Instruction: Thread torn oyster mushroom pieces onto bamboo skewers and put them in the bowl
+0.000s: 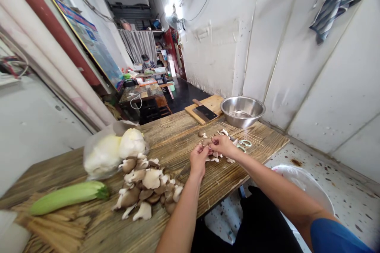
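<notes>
My left hand [198, 159] and my right hand [223, 145] meet above the wooden table, fingertips pinched together. Between them is a small brown oyster mushroom [205, 141], partly covered by my fingers. Several mushroom pieces [214, 157] lie under and around the hands. Just right of my right hand are scissors [245, 142] with pale green handles. Thin wooden skewers [242, 131] are spread behind them. To the left of my left forearm sits a large heap of oyster mushrooms [151, 179], brown caps and white stems mixed.
A steel bowl [242, 111] stands at the far right of the table [166, 126], beside a cutting board [214, 103] bearing a cleaver [205, 113]. Leftward are bagged cabbages [111, 150], a green squash [69, 197] and brown dried sticks [53, 229]. A lined bin [311, 185] stands on the floor.
</notes>
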`<state>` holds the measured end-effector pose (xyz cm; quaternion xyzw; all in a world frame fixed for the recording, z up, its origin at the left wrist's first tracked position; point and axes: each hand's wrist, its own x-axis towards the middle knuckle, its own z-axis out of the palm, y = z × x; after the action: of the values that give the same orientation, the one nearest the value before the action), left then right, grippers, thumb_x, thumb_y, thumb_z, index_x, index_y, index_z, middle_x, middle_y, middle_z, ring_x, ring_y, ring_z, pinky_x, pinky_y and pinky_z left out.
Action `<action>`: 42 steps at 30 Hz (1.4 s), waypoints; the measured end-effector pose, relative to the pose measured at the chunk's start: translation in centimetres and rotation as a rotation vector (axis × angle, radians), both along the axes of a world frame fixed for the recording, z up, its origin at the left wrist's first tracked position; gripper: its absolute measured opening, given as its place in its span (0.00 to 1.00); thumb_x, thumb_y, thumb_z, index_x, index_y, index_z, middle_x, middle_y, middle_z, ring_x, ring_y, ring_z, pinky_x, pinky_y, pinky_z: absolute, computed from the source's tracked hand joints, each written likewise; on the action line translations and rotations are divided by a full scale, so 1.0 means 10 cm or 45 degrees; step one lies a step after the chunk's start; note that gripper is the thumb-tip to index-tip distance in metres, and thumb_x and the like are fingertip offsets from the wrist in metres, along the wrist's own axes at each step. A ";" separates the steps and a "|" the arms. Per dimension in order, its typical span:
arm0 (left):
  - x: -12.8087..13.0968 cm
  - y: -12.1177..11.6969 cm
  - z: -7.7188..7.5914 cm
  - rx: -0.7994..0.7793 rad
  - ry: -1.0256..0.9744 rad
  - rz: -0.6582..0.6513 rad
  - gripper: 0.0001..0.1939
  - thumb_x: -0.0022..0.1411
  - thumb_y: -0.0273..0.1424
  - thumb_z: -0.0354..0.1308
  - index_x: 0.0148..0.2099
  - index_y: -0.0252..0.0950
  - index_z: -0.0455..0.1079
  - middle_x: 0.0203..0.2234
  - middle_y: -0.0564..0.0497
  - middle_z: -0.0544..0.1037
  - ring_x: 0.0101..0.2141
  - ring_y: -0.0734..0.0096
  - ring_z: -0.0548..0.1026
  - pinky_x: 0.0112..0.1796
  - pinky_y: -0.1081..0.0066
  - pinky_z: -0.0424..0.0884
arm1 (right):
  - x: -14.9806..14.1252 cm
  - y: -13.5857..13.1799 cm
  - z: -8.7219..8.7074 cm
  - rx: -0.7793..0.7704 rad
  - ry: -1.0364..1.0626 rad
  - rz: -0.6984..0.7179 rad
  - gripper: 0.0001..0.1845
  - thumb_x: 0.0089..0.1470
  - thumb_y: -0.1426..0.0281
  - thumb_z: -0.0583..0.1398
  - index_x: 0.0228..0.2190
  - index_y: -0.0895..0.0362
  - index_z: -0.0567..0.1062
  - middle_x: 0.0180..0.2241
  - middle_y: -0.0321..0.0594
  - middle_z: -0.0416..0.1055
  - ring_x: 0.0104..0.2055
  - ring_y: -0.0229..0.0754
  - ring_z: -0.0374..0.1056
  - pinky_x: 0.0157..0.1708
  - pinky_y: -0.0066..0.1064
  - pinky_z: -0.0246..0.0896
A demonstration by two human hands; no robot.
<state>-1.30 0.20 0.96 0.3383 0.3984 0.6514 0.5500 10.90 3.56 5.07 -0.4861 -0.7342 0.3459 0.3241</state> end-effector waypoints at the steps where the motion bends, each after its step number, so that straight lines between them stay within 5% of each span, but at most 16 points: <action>1: 0.00 -0.01 0.02 -0.002 0.004 -0.024 0.12 0.43 0.34 0.65 0.28 0.31 0.69 0.20 0.54 0.73 0.22 0.77 0.71 0.29 0.74 0.68 | 0.01 -0.01 -0.01 -0.025 0.023 0.022 0.07 0.43 0.72 0.57 0.17 0.58 0.67 0.15 0.28 0.67 0.16 0.30 0.62 0.16 0.19 0.52; 5: 0.00 -0.06 0.10 -0.016 -0.073 -0.154 0.11 0.42 0.32 0.65 0.26 0.32 0.68 0.19 0.55 0.72 0.22 0.78 0.70 0.28 0.75 0.65 | 0.05 -0.05 0.00 -0.122 0.097 0.090 0.07 0.43 0.70 0.57 0.18 0.57 0.66 0.15 0.28 0.68 0.15 0.31 0.64 0.14 0.19 0.56; 11: 0.01 -0.07 0.06 -0.022 -0.150 -0.232 0.10 0.42 0.28 0.65 0.28 0.31 0.70 0.20 0.55 0.72 0.21 0.81 0.67 0.25 0.77 0.62 | 0.02 -0.12 0.02 -0.124 0.134 -0.036 0.09 0.37 0.75 0.58 0.15 0.56 0.62 0.11 0.25 0.63 0.12 0.29 0.59 0.10 0.17 0.51; 19: -0.03 -0.04 0.07 -0.064 -0.236 -0.279 0.09 0.44 0.27 0.65 0.29 0.31 0.70 0.20 0.54 0.72 0.22 0.81 0.68 0.26 0.78 0.64 | -0.03 -0.15 -0.06 -0.122 0.065 -0.162 0.09 0.43 0.74 0.55 0.15 0.56 0.62 0.13 0.30 0.68 0.14 0.31 0.63 0.13 0.18 0.58; 22: -0.05 0.00 0.04 -0.098 -0.259 -0.131 0.11 0.43 0.29 0.67 0.29 0.31 0.70 0.22 0.54 0.73 0.24 0.81 0.70 0.30 0.78 0.67 | 0.07 -0.07 0.03 -0.032 -0.078 -0.277 0.09 0.46 0.71 0.55 0.17 0.57 0.65 0.15 0.32 0.69 0.17 0.32 0.65 0.15 0.19 0.56; 26: -0.06 0.05 -0.04 -0.090 0.100 0.104 0.13 0.46 0.36 0.65 0.29 0.31 0.71 0.19 0.54 0.73 0.20 0.79 0.70 0.25 0.77 0.66 | 0.15 0.15 0.22 0.101 -0.385 -0.368 0.09 0.43 0.67 0.59 0.16 0.58 0.68 0.18 0.35 0.70 0.26 0.37 0.69 0.22 0.22 0.57; 31: -0.01 0.07 -0.11 -0.057 0.115 0.023 0.12 0.47 0.37 0.63 0.29 0.33 0.71 0.24 0.50 0.77 0.19 0.75 0.72 0.25 0.73 0.69 | 0.01 0.34 0.46 0.120 -0.737 -0.319 0.06 0.40 0.69 0.63 0.20 0.59 0.75 0.25 0.46 0.74 0.35 0.46 0.72 0.32 0.28 0.61; 37: -0.02 0.16 -0.19 -0.159 0.183 0.182 0.09 0.49 0.35 0.61 0.24 0.35 0.69 0.16 0.52 0.72 0.18 0.72 0.69 0.22 0.71 0.65 | -0.55 0.15 0.59 0.275 -0.869 -0.027 0.15 0.49 0.67 0.60 0.33 0.68 0.76 0.37 0.64 0.73 0.44 0.57 0.69 0.39 0.37 0.60; 42: -0.06 0.15 -0.27 -0.149 0.185 0.268 0.11 0.49 0.34 0.63 0.21 0.36 0.65 0.15 0.51 0.68 0.26 0.65 0.69 0.29 0.69 0.63 | -1.30 -0.10 0.51 0.297 -0.778 0.602 0.09 0.45 0.64 0.63 0.28 0.56 0.79 0.30 0.40 0.77 0.34 0.44 0.71 0.32 0.25 0.59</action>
<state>-1.93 1.69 -1.72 0.3084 0.5078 0.6549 0.4671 -2.14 2.54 10.18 -0.3443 -0.9226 0.1648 0.0556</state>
